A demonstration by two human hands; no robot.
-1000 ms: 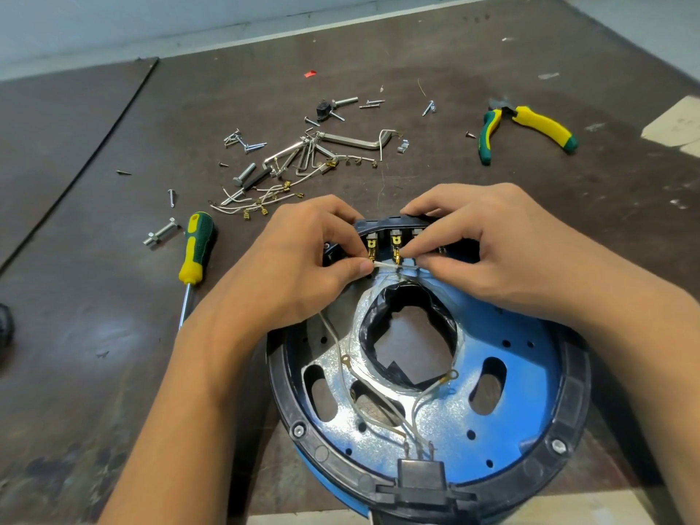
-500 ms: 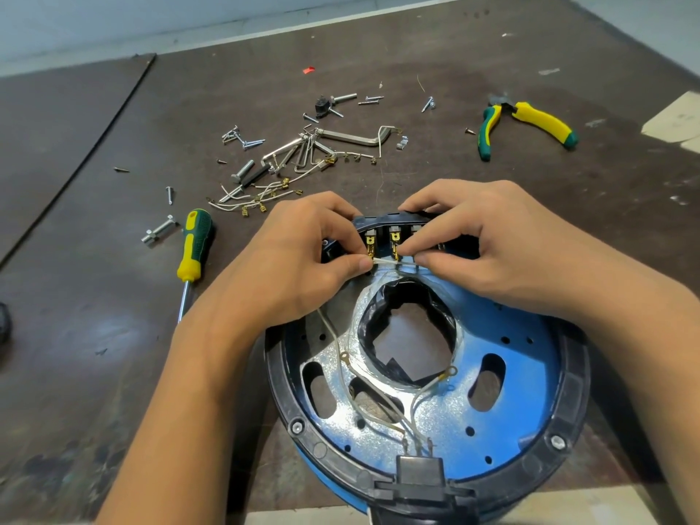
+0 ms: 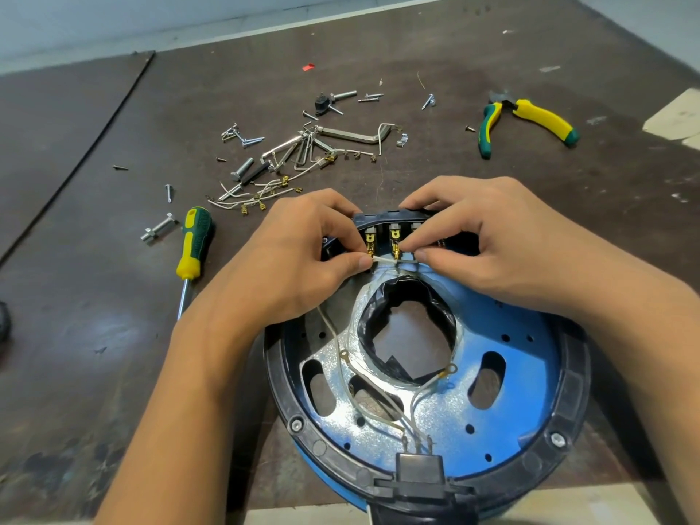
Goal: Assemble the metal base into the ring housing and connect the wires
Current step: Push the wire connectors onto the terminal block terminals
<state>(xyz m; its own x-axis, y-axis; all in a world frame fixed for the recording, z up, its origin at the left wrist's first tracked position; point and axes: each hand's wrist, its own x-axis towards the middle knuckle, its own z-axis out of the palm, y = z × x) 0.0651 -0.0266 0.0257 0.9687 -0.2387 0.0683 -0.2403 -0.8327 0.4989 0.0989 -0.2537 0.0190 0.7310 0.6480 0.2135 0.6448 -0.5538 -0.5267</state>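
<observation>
Grip on both sides is a thumb-and-finger pinch: left hand (image 3: 303, 255) and right hand (image 3: 503, 252) hold 1 white wire (image 3: 386, 261) at the far rim.
Nearest, a black socket block (image 3: 418, 467) with 3 leads; metal base (image 3: 511, 422) sits inside the ring housing (image 3: 575, 388), which rests on the worktop (image 3: 113, 335). Base looks seated, wiring under way. Wire end is at the brass terminals (image 3: 396, 240) on the far wall. My call: line the connector square to the tab, push straight along it, brace the housing, don't tug the insulation. Beyond: screwdriver (image 3: 193, 244), spare leads (image 3: 257, 198), pliers (image 3: 530, 121).
</observation>
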